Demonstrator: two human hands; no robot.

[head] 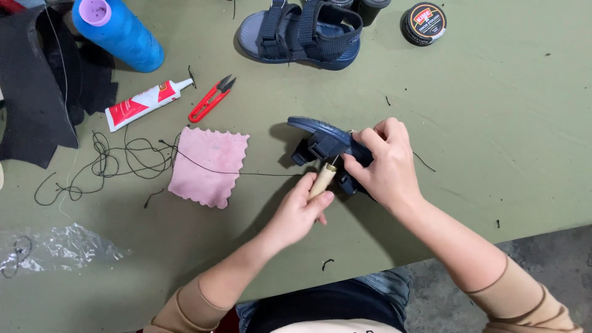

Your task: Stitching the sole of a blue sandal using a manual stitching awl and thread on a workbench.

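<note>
- Olive-green table (pixel 505 123) carries everything, one surface filling the view.
- Black fabric pieces (pixel 37 92) lie in one heap at the far left edge.
- Two navy sandals: one sandal (pixel 300 34) lies flat at the top, sole down, straps up; the held sandal (pixel 324 140) is tipped on its edge near the table's middle, its long axis running left to right with the visible rounded end pointing left and slightly away from the person.
- One blue thread cone (pixel 120 31) lies on its side at the top left.
- One pink cloth (pixel 208 165) with scalloped edges sits left of the held sandal.
- Two hands: the right hand (pixel 385 163) clamps the held sandal's right part, grip closed around it; the left hand (pixel 299 209) has its grip wrapped round a wooden-handled awl (pixel 322 180).
- One awl only, handle slanting up and right, its tip at the sandal's straps (the metal point is mostly hidden).
- One white-and-red glue tube (pixel 143 103) and one red thread snips (pixel 209 100) lie side by side, apart.
- One round black polish tin (pixel 423 23), top right.
- One black thread (pixel 123 160) runs tangled from the left across the cloth toward the awl.
</note>
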